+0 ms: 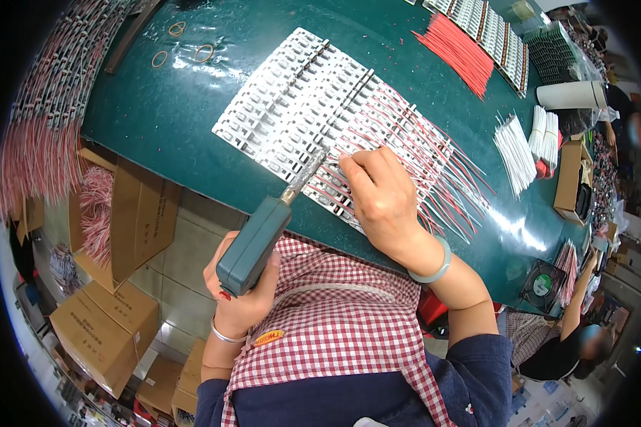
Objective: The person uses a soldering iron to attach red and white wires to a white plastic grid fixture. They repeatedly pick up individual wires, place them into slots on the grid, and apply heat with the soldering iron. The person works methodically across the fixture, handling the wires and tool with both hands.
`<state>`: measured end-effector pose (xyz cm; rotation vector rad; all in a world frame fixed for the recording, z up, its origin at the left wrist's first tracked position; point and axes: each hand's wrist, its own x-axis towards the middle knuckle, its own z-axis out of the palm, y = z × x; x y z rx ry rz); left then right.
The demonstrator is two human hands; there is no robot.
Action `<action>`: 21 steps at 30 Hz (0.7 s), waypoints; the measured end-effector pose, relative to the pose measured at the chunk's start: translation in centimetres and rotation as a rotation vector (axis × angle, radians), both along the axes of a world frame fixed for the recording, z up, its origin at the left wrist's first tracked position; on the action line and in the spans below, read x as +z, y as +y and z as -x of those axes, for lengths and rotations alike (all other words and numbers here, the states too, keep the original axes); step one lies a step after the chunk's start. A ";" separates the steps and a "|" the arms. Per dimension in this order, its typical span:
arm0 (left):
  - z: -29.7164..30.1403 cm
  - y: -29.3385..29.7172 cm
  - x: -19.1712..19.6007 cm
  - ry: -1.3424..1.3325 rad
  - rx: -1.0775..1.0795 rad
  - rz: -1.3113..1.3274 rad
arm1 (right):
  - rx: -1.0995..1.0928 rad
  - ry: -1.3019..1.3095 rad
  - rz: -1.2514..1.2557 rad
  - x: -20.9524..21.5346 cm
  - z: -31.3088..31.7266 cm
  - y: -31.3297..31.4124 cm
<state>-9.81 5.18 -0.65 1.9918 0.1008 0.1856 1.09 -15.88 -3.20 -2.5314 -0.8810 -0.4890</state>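
Basically, a green gun-shaped tool (253,245) was held over a white panel (285,92) of small parts.

The tool was gripped in the left hand (243,307), fingers wrapped round its body, its metal tip pointed at the panel's near middle; tip contact could not be told. The right hand (386,203) was curled, fingertips bunched just beside the tip; whether a wire was pinched could not be made out. The panel was laid at a slant on the green table (149,114), its right part covered by red and white wires (441,206). Farther right, a red wire bundle (459,57) and a white wire bundle (513,153) were seen; rubber bands (204,53) were scattered upper left.
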 end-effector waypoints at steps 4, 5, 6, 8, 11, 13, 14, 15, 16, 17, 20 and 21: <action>0.1 0.0 -0.3 0.004 -0.003 -0.006 | -0.004 0.001 -0.002 -0.1 0.1 0.0; 0.1 0.0 -0.2 0.005 -0.007 -0.006 | -0.004 0.000 -0.001 -0.1 0.1 0.0; 0.0 -0.1 -0.2 0.005 -0.011 -0.005 | -0.004 -0.001 -0.002 -0.1 0.0 0.0; 0.0 -0.1 -0.2 0.007 -0.015 -0.007 | -0.003 -0.001 -0.005 -0.2 0.0 0.0; 0.1 0.0 -0.1 0.002 -0.002 0.002 | -0.004 -0.007 0.002 0.1 0.1 0.1; 0.3 0.0 -0.1 0.000 0.020 0.014 | -0.005 -0.005 0.003 0.1 0.1 0.1; 0.4 -0.1 -0.1 0.016 0.045 0.035 | -0.005 -0.004 0.004 0.1 0.1 0.1; 0.4 -0.1 -0.1 0.033 0.070 0.055 | -0.005 -0.007 0.007 0.0 0.1 0.1; 0.5 -0.1 -0.1 0.050 0.095 0.076 | -0.005 -0.010 0.009 0.0 0.1 0.1; 0.7 -0.1 -0.2 0.048 0.096 0.074 | -0.005 -0.013 0.012 0.0 0.1 0.1; 0.9 0.1 -0.4 0.028 0.097 0.062 | -0.008 -0.011 0.005 0.0 0.1 0.1; 0.9 0.1 -0.6 0.011 0.095 0.055 | -0.007 -0.011 0.001 0.0 0.1 0.1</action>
